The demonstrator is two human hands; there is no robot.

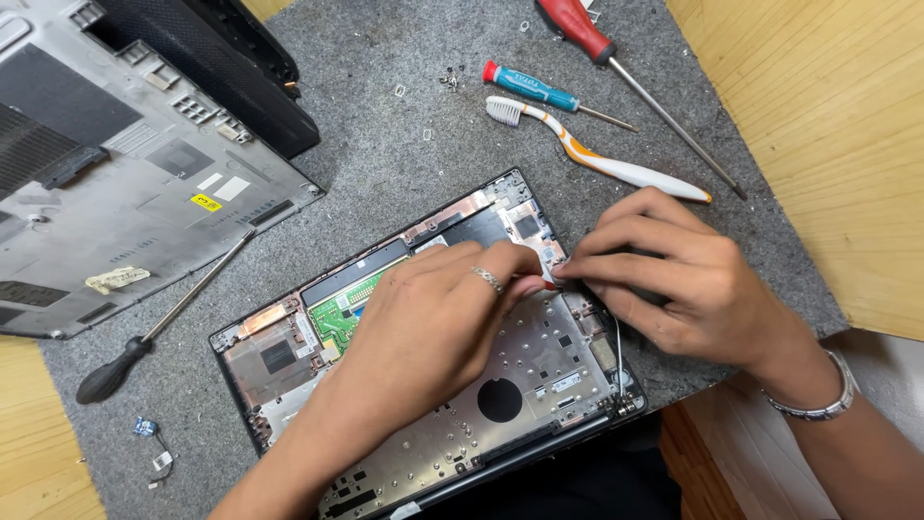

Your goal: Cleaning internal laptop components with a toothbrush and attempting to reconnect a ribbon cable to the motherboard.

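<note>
An opened laptop base (539, 380) lies on a grey felt mat (385, 144), its green circuit board (339, 313) and metal inner plate exposed. My left hand (433, 323), with a ring on one finger, rests over the middle of the base, its fingertips pinching a small part near the base's right edge. My right hand (674, 274), a bracelet on the wrist, meets it from the right; its fingertips pinch the same small light-coloured part (553, 276). What the part is cannot be made out.
A removed grey bottom cover (125, 164) lies at upper left over a black case (221, 58). A black-handled screwdriver (154, 332) lies left of the base. A toothbrush (597, 159), a small blue screwdriver (539, 91) and a red-handled screwdriver (626, 72) lie beyond it. Loose screws (449, 80) sit nearby.
</note>
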